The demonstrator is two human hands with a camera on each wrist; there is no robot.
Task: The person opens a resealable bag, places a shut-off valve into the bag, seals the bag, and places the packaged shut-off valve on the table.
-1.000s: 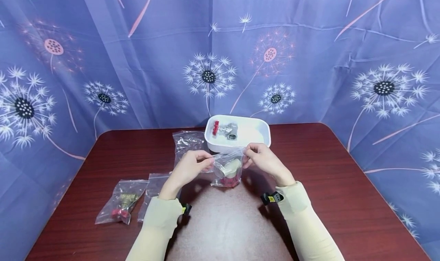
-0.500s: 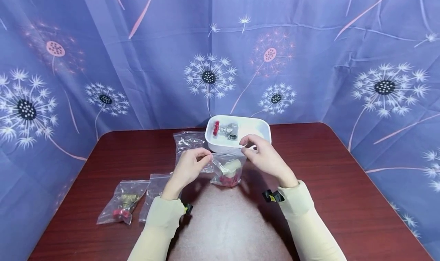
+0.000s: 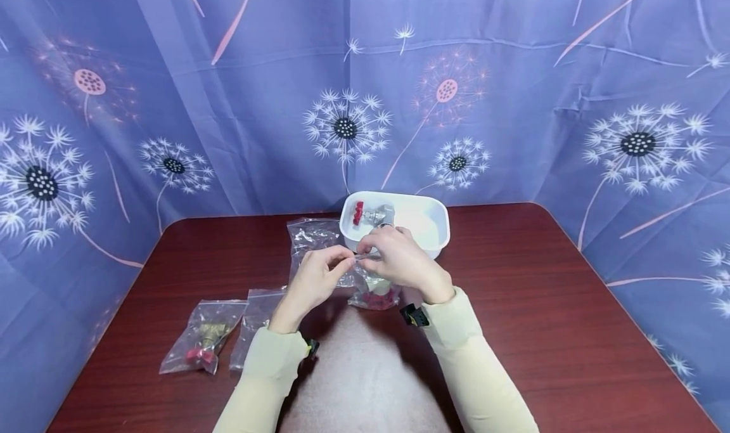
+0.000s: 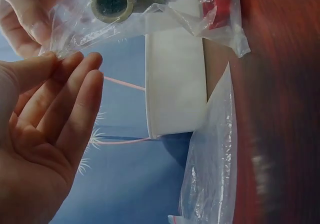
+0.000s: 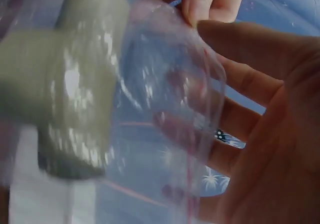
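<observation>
A clear zip bag [image 3: 358,298] holds a valve [image 5: 82,84] with a beige body and a red handwheel [image 4: 216,6]. My left hand [image 3: 313,279] pinches one top corner of this bag between thumb and index finger, its other fingers loosely extended in the left wrist view. My right hand [image 3: 402,260] pinches the bag's top edge close beside the left fingertips, the other fingers behind the clear plastic in the right wrist view. In the head view, my right hand covers part of the bag and its valve.
Behind the hands stands a white tray [image 3: 424,227] with a metal valve [image 3: 373,215] with a red handle inside. Clear bags [image 3: 312,235] lie left of it. Further left, another bag [image 3: 185,338] contains a brass-coloured valve [image 3: 212,333]. Blue curtains [image 3: 256,103] enclose the table [image 3: 542,281].
My right hand lets go of the bag's right top corner, moves left, and now pinches the edge next to my left fingers. My left hand keeps its pinch, almost in place.
</observation>
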